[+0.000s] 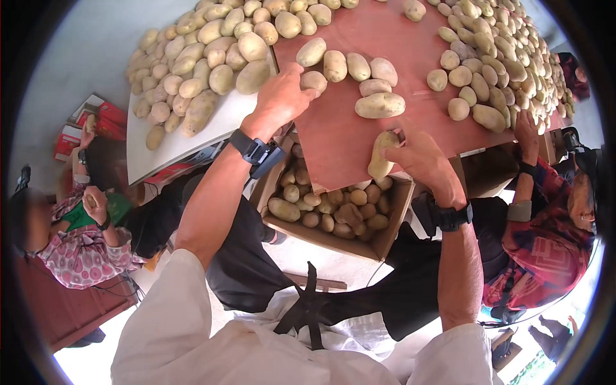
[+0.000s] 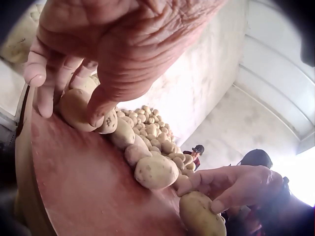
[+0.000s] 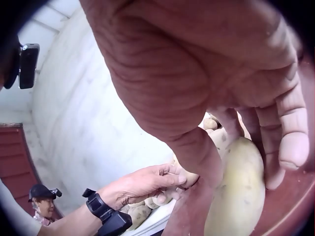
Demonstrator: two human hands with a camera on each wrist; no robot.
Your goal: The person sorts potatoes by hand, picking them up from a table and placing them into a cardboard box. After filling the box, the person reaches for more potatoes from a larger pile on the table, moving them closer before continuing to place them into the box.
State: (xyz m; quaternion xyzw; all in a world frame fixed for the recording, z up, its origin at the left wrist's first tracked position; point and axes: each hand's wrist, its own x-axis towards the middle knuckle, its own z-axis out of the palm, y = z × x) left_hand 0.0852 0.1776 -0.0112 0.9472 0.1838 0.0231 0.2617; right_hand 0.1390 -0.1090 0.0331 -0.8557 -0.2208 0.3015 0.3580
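Note:
My left hand (image 1: 280, 96) pinches a small round potato (image 1: 314, 81) between thumb and fingers, at the left edge of the reddish-brown board (image 1: 333, 144). In the left wrist view the thumb lies against that potato (image 2: 78, 110). Near the board's front edge, my right hand (image 1: 420, 156) grips a long yellowish potato (image 1: 381, 157) by its far end. The right wrist view shows this potato (image 3: 238, 191) between thumb and fingers. Several potatoes form a curved line between the hands, with a large oblong potato (image 1: 380, 105) the closest to the right hand.
Heaps of potatoes lie on the white table (image 1: 146, 128) at left and on the board's right side (image 1: 478, 83). A cardboard box (image 1: 382, 247) holding several potatoes stands below the board's front edge. People sit at both sides; one at left holds a potato (image 1: 92, 200).

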